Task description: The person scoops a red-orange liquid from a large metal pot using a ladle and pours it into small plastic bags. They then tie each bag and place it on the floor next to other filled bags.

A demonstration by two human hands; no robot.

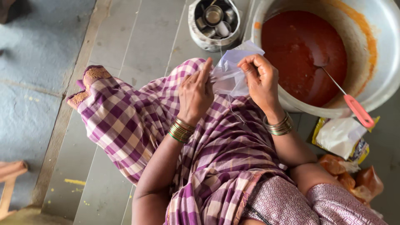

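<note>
At the far left edge a piece of wooden furniture pokes in over the grey tiled floor. The person sits on that floor, a purple and cream checked cloth spread over the lap and knees. The left hand, green and gold bangles at its wrist, has its grip pinched on the near edge of a small clear plastic bag, fingertips pressed together on the film. The bag is held up above the lap, stretched between both hands, just in front of the big pot. Behind the hands stands a small steel container with little steel cups inside. The right hand, also bangled, has its grip clenched on the bag's far edge. To the right sits a large metal pot of red sauce, a ladle with a red handle resting in it. Beside the pot, on the floor, lie a yellow-edged packet and some filled orange pouches.
</note>
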